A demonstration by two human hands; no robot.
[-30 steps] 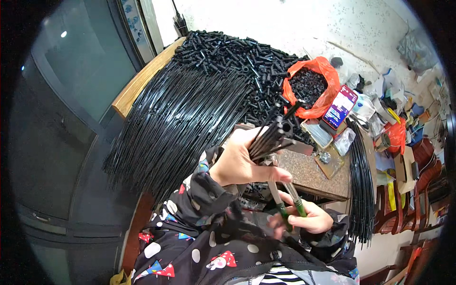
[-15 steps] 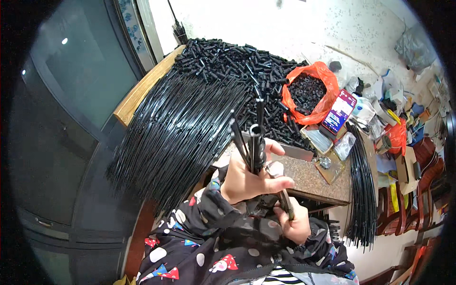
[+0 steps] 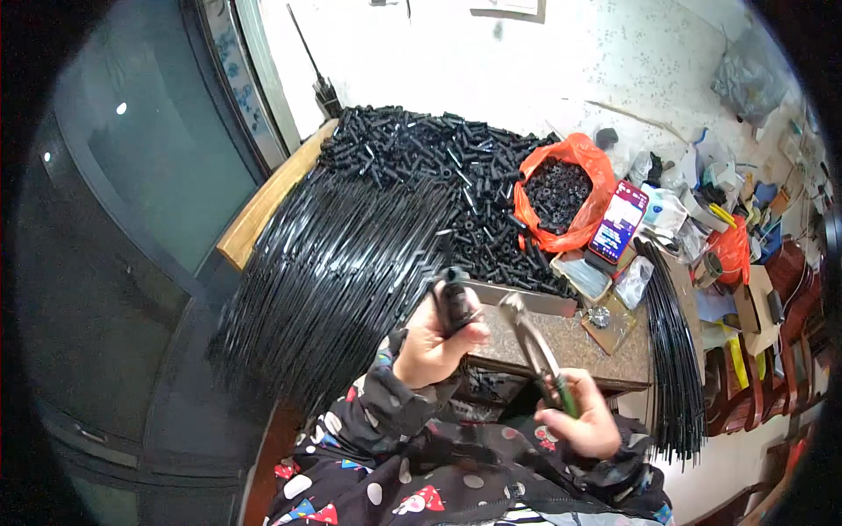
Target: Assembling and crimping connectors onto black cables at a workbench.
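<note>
My left hand (image 3: 431, 349) is closed around a small bunch of black tubes (image 3: 453, 300), held upright over the front edge of the workbench. Just to its right, my right hand (image 3: 586, 422) grips a pair of pliers (image 3: 532, 349) by the green handles. The metal jaws point up and left, close to the tubes but apart from them. Both forearms wear a dark sleeve with coloured spots.
A big fan of long black rods (image 3: 338, 263) drapes over the bench's left edge. Behind it lies a heap of short black tubes (image 3: 430, 167). An orange bag of black rings (image 3: 560, 193), a phone (image 3: 619, 223), another rod bundle (image 3: 674, 351) and clutter stand at the right.
My left hand has turned the bunch so its ends face up toward me. My right hand rose with the pliers, and their jaws now stand beside the tubes.
</note>
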